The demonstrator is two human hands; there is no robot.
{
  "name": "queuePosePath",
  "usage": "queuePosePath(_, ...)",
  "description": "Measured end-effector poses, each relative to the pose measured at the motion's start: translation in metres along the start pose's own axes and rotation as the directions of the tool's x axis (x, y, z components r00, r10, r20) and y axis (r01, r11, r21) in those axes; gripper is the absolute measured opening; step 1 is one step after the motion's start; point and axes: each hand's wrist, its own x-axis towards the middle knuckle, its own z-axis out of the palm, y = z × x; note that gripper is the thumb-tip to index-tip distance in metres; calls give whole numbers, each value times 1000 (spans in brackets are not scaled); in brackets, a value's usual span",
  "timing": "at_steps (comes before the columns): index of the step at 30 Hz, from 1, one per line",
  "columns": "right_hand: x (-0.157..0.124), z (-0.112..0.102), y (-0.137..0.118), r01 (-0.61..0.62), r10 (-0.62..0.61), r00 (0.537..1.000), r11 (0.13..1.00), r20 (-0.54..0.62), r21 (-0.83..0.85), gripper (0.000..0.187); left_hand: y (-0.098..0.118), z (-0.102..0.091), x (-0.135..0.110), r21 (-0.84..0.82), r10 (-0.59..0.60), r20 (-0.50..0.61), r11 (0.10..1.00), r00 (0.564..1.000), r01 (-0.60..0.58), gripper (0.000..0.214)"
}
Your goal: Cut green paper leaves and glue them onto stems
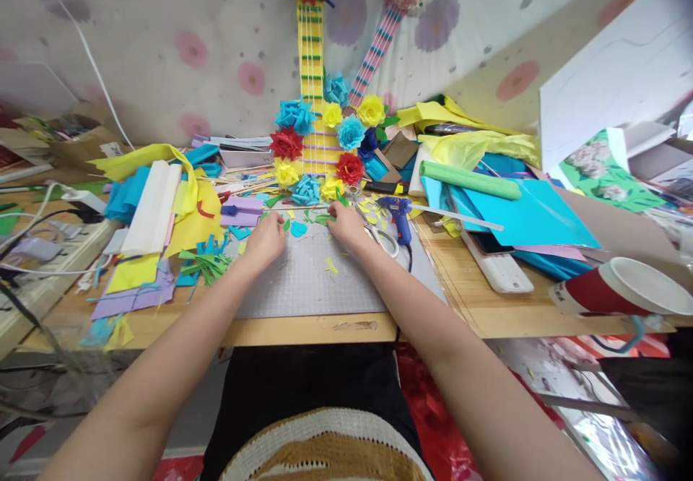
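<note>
- Two forearms (189, 329) stretched forward over the mat (319, 286).
- Left hand (269, 237) curled at a green scrap (286, 226), right hand (346, 224) at a leaf (325, 219); pinching in either impossible to confirm.
- Beside right wrist: scissors (389, 244), glue gun (401, 221).
- Just beyond: paper guitar (312, 123).

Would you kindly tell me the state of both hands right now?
Left hand: partly curled at a small green piece; whether gripped cannot be told.
Right hand: partly curled at green leaf-shaped pieces; whether gripped cannot be told.
</note>
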Motion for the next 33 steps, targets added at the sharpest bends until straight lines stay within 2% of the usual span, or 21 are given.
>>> queuePosePath(2, -1, -4, 0, 16, -16, 1000, 999, -11, -39, 28, 3, 4, -4, 72, 20, -20, 997, 1000, -19, 26)
queuePosePath(5, -4, -12, 6, 29, -31, 999, 998, -28, -53, 32, 10, 11, -7, 176, 124, -74, 978, 990, -110, 25)
queuePosePath(9, -22, -29, 22, 44, -50, 998, 990, -45, -134, 27, 20, 17, -3, 243, 200, -99, 955, 975, -171, 27)
queuePosePath(15, -65, -52, 37, 2, -3, 1000, 916, -2, -402, 25, 30, 25, 1, 236, 240, -94, 948, 966, -212, 28)
queuePosePath(20, -77, -56, 34, -67, 86, 996, 856, 14, -513, 29, 34, 28, 0, 199, 244, -136, 956, 960, -215, 31)
queuePosePath(22, -75, -57, 34, -88, 112, 994, 862, 17, -500, 29, 42, 30, -3, 160, 296, -149, 949, 943, -272, 31)
queuePosePath(24, -75, -60, 35, -113, 137, 990, 895, 24, -432, 29, 54, 37, -6, 84, 398, -110, 917, 911, -390, 32)
queuePosePath(27, -76, -68, 40, -155, 163, 987, 949, 6, -273, 24, 77, 58, -8, -86, 531, -38, 842, 846, -533, 36)
queuePosePath(30, -79, -76, 44, -150, 141, 988, 971, -60, -186, 19, 100, 84, 0, -119, 550, 24, 831, 835, -544, 47)
queuePosePath(33, -79, -80, 46, -111, 96, 990, 984, -106, -141, 18, 116, 99, 18, -122, 566, 45, 821, 823, -558, 53)
